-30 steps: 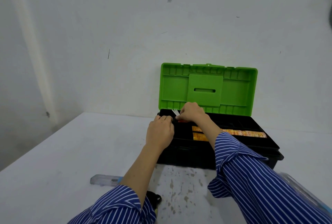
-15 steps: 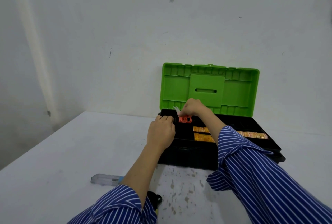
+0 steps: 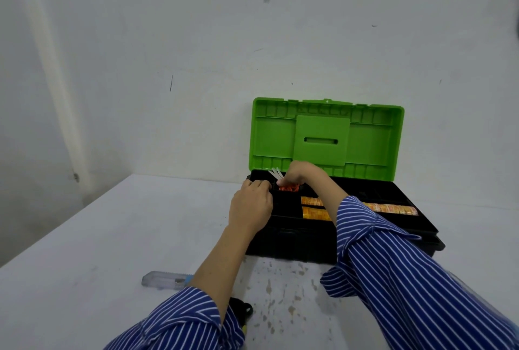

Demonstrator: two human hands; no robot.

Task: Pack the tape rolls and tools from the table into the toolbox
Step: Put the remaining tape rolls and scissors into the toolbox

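A black toolbox [image 3: 292,245] with an upright green lid [image 3: 325,136] stands against the wall. My right hand [image 3: 299,174] reaches into a back-left tray compartment and pinches thin white strips [image 3: 275,173] above a small orange item [image 3: 289,188]. My left hand [image 3: 250,205] rests curled on the tray's left rim. Orange-yellow packets [image 3: 316,208] lie in the tray's long compartments. A clear plastic tool with a blue part [image 3: 165,280] lies on the table near my left sleeve. A black tool [image 3: 241,307] shows partly under my left forearm.
The white table [image 3: 98,251] runs to a wall on the left and behind the toolbox. Brownish stains [image 3: 283,290] mark the table in front of the box.
My right hand has lifted slightly, uncovering the orange item in the compartment. The left hand stays on the tray rim.
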